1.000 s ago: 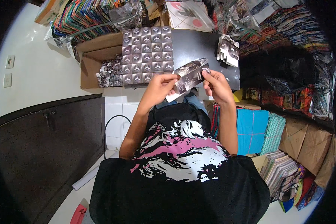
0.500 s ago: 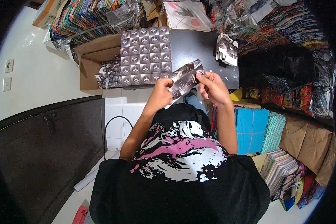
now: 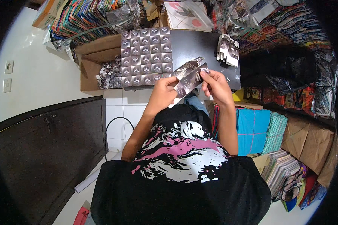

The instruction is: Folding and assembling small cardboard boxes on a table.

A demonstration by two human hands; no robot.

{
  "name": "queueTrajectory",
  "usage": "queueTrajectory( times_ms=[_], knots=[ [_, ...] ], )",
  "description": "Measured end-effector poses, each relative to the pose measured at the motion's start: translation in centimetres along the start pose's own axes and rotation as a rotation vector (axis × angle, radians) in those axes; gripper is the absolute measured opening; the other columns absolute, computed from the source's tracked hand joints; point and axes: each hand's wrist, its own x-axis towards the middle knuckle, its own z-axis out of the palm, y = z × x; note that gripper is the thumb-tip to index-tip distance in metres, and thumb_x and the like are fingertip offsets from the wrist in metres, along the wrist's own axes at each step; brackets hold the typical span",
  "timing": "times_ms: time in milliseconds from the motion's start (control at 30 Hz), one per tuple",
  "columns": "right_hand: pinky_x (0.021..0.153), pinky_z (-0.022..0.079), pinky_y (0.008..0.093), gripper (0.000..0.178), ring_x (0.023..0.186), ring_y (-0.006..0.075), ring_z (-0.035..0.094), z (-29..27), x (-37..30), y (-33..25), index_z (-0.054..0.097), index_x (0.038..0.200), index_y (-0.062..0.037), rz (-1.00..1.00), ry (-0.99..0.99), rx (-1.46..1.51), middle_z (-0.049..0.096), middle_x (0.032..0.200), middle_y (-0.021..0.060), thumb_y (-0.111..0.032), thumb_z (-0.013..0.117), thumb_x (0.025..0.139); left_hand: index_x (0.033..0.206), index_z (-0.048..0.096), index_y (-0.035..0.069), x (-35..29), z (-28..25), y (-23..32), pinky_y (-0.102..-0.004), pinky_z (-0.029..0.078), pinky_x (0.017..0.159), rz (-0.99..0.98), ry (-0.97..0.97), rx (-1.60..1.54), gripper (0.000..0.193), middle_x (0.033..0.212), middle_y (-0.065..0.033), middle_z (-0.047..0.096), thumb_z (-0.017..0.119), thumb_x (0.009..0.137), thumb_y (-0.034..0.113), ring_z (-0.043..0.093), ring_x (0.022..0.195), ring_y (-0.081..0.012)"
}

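Observation:
Between my hands, in front of the table's near edge, is a grey and black printed carton (image 3: 189,83), partly folded, with creased panels. My left hand (image 3: 163,94) grips its lower left end, the fingers curled and partly hidden behind it. At the upper right end my right hand (image 3: 217,87) pinches the panel's edge between thumb and fingers. Left of the carton, rows of small boxes (image 3: 146,56) with a matching grey print stand close together. A stack of flat carton blanks (image 3: 228,50) lies at the table's right side.
An open cardboard box (image 3: 90,73) at the left holds a heap of small printed pieces (image 3: 110,74). White scraps lie on the dark tabletop (image 3: 191,43). Plastic-wrapped stacks (image 3: 90,18) line the back. Blue bundles (image 3: 252,129) stand to the right of my right forearm.
The carton has shifted slightly and its panels sit at a slightly different angle. My right hand has moved a little to the right along its edge; both hands keep hold.

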Motion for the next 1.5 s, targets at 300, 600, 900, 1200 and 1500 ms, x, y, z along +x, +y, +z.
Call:
queueTrajectory(
  times_ms=[300, 600, 900, 1200, 1500],
  knots=[
    [0.051, 0.048, 0.0227, 0.027, 0.053, 0.0078, 0.060, -4.0, -0.8, -0.3, 0.069, 0.096, -0.0042, -0.067, 0.156, -0.122, 0.070, 0.070, 0.0037, -0.029, 0.065, 0.107, 0.101, 0.077, 0.000, 2.9, -0.6, -1.9, -0.0339, 0.054, 0.059, 0.129, 0.170, 0.388, 0.021, 0.087, -0.0105, 0.080, 0.073, 0.096, 0.021, 0.071, 0.059, -0.0198],
    [0.054, 0.050, 0.0232, 0.025, 0.058, 0.0088, 0.064, -4.6, -2.0, 0.1, 0.068, 0.100, -0.0025, -0.077, 0.171, -0.206, 0.073, 0.075, 0.0055, -0.026, 0.064, 0.106, 0.126, 0.071, 0.007, 4.4, 1.1, -0.3, -0.0402, 0.058, 0.082, 0.163, 0.246, 0.519, 0.043, 0.113, -0.0132, 0.078, 0.078, 0.093, 0.033, 0.077, 0.096, -0.0295],
    [0.064, 0.054, 0.0276, 0.019, 0.070, 0.0096, 0.069, -1.5, -2.0, 0.3, 0.068, 0.111, 0.0047, -0.190, -0.102, -0.465, 0.074, 0.078, 0.0092, -0.012, 0.068, 0.102, 0.142, 0.055, -0.003, 2.5, 1.8, 2.2, -0.0410, 0.055, 0.095, 0.158, -0.196, 0.438, 0.105, 0.115, -0.0250, 0.073, 0.097, 0.063, 0.053, 0.074, 0.106, -0.0359],
    [0.063, 0.051, 0.0255, 0.033, 0.068, 0.0087, 0.064, 1.0, -2.7, -0.6, 0.058, 0.133, -0.0032, -0.291, 0.012, -0.328, 0.068, 0.073, 0.0015, -0.009, 0.067, 0.102, 0.120, 0.067, 0.000, 2.7, -0.4, -1.6, -0.0322, 0.056, 0.091, 0.183, 0.014, 0.025, 0.064, 0.111, -0.0082, 0.076, 0.100, 0.071, 0.025, 0.070, 0.099, -0.0142],
    [0.068, 0.047, 0.0225, 0.033, 0.079, 0.0062, 0.060, 1.8, -0.6, 2.4, 0.062, 0.126, -0.0027, -0.268, 0.259, -0.146, 0.062, 0.084, -0.0053, -0.013, 0.075, 0.098, 0.102, 0.075, -0.001, 2.9, 0.3, -1.7, -0.0274, 0.056, 0.074, 0.180, 0.249, -0.077, 0.024, 0.095, -0.0049, 0.079, 0.087, 0.088, 0.014, 0.069, 0.080, -0.0083]
  ],
)
